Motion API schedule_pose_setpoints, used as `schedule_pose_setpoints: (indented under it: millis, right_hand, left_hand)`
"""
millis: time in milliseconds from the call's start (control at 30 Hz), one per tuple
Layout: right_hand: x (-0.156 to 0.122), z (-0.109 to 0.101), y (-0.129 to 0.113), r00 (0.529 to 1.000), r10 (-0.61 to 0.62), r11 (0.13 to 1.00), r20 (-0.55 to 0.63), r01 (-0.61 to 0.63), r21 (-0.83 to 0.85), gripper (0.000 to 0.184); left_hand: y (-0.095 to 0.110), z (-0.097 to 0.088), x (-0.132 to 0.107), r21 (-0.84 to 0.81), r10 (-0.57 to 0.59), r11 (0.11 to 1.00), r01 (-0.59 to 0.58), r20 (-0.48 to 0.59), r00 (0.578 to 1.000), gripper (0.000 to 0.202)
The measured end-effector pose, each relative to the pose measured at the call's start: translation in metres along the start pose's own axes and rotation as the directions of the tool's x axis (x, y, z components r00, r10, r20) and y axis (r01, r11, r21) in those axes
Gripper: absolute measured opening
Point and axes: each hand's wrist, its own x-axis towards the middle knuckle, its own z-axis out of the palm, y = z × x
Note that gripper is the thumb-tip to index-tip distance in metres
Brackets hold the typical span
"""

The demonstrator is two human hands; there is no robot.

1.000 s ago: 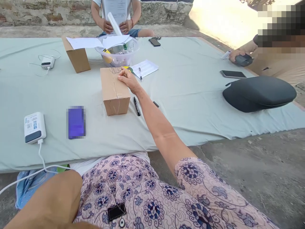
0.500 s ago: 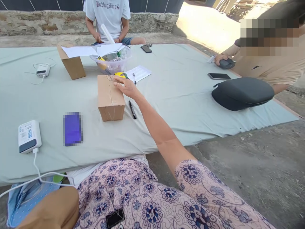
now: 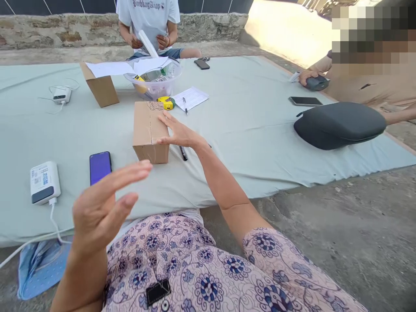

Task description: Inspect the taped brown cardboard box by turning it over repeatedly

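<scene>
A closed cardboard box (image 3: 146, 125) with dark scribbles on its top stands on the cloth-covered table. My right hand (image 3: 178, 130) rests on the box's right side and top edge, its fingers spread. Raised in the air nearer to me, my left hand (image 3: 104, 203) has its fingers and thumb apart and holds nothing. Behind that hand lies a phone (image 3: 100, 167) with a purple screen, partly covered by it. Beside the box, a black marker (image 3: 183, 153) is half hidden under my right hand. A yellow tape measure (image 3: 166, 102) sits just behind the box.
A white power bank (image 3: 45, 182) with a cable lies at left. Farther back are an open cardboard box (image 3: 104, 92), a filled plastic basin (image 3: 156, 91) and a paper sheet (image 3: 192, 99) with a pen. A dark case (image 3: 339, 125) lies at right. Two people sit around the table.
My left hand has risen into view over the near table edge. My right hand has slid toward me along the box's right edge. The person opposite has lifted a sheet.
</scene>
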Motion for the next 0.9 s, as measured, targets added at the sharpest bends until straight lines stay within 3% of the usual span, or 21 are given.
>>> schedule_pose_setpoints:
  millis: [133,233,300,367,467,667,800,900]
  right_hand:
    - [-0.014,0.003,-0.012,0.996,0.015,0.995,-0.083,-0.023,-0.099,0.102]
    - [-0.028,0.012,-0.022,0.985,0.019,0.986,-0.170,-0.047,-0.162,0.084]
    - [-0.035,0.021,-0.026,0.968,0.021,0.982,-0.248,-0.067,-0.178,0.074]
    - [-0.040,0.029,-0.027,0.945,0.016,0.980,-0.327,-0.080,-0.182,0.066]
    - [-0.043,0.038,-0.026,0.918,0.001,0.977,-0.397,-0.085,-0.195,0.059]
    - [-0.047,0.036,-0.023,0.927,-0.055,0.963,-0.372,-0.049,-0.265,0.061]
    - [-0.049,0.036,-0.022,0.928,-0.051,0.962,-0.370,-0.055,-0.269,0.058]
    - [-0.050,0.038,-0.022,0.929,-0.043,0.963,-0.367,-0.060,-0.264,0.057]
  left_hand:
    - [-0.079,0.017,0.055,0.289,0.011,0.957,0.015,-0.089,0.996,0.045]
    - [-0.127,0.024,0.083,0.404,-0.069,0.913,0.058,0.013,0.998,0.071]
    - [-0.144,0.031,0.095,0.475,-0.133,0.877,0.067,0.107,0.985,0.083]
    - [-0.152,0.039,0.103,0.517,-0.195,0.854,0.055,0.220,0.956,0.087]
    - [-0.152,0.048,0.108,0.539,-0.231,0.841,0.033,0.305,0.924,0.089]
    - [-0.146,0.040,0.116,0.568,-0.326,0.820,0.068,0.366,0.872,0.092]
    - [-0.150,0.036,0.137,0.508,-0.409,0.845,0.165,0.418,0.811,0.090]
    - [-0.163,0.041,0.159,0.471,-0.414,0.861,0.194,0.426,0.804,0.085]
